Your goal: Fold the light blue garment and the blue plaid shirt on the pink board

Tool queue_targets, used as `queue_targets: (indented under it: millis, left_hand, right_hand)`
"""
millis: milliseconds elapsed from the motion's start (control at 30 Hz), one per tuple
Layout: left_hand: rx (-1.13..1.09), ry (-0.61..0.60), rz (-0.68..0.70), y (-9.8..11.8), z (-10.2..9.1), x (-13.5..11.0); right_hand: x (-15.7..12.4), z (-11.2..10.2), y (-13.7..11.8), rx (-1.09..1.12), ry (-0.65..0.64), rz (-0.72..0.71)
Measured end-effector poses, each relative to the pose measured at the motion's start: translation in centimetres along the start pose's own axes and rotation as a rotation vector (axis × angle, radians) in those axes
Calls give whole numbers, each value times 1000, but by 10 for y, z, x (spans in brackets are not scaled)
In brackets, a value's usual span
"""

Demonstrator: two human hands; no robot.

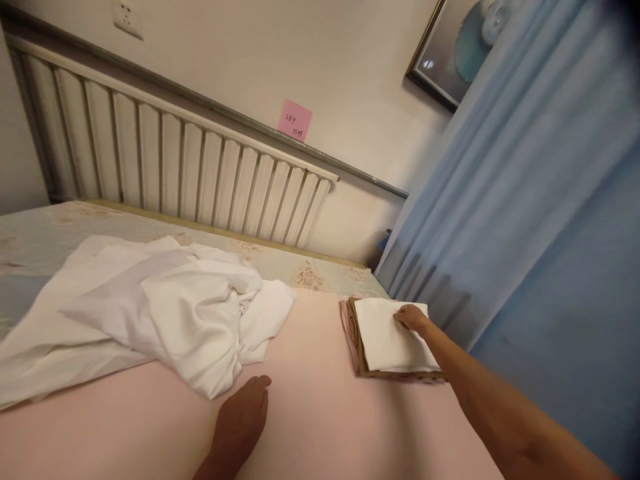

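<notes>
My right hand (413, 317) rests on a folded white cloth (393, 343), its fingers closed together on the upper surface. That cloth tops a neat stack of folded brown and pinkish fabrics (354, 337). Low in the view, my left hand (245, 413) is over the pink sheet (315, 400), its fingers loosely bent and holding nothing that I can see. Just beyond the left hand lies a crumpled heap of white cloth (195, 313), spread across the left side of the bed.
A floral mattress edge (307, 273) shows along the wall. Behind it stands a white radiator (180, 160) with a pink note (295, 120) above. A blue curtain (525, 173) hangs at the right, partly covering a framed picture (440, 57).
</notes>
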State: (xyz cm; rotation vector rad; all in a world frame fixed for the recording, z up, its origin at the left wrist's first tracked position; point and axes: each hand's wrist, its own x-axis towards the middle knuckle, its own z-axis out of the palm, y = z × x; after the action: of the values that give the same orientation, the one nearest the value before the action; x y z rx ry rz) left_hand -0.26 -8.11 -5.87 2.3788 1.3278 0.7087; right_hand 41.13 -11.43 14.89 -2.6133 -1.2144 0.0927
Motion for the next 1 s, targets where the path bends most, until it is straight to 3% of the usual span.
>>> queue_targets:
  millis: [100, 167, 367, 500, 600, 667, 767, 867, 1000]
  left_hand:
    - [3, -30, -16, 2, -3, -1]
    - [-3, -38, -23, 3, -4, -1]
    - [-16, -30, -3, 3, -6, -3]
    - [-21, -36, -7, 2, -6, -3]
    - [-28, -24, 3, 0, -5, -3]
    - [-25, -17, 7, 0, -4, -3]
    - [-19, -30, 3, 1, -5, -3]
    - [-8, -52, -7, 3, -7, -3]
    - [6, -30, -3, 1, -4, -2]
  right_hand:
    - [-3, -28, -34, 329, -3, -87]
    - [-2, -47, -71, 543, 25, -187]
    - [6, -88, -231, 1002, 94, -455]
    - [0, -83, -331, 1278, 60, -633]
    - [-9, -53, -364, 1057, -2, -638]
    - [-9, -29, -357, 843, -4, -569]
    - [0, -2, -304, 600, 32, -451]
    - [14, 5, -217, 325, 102, -302]
    - [18, -4, -88, 22, 120, -69]
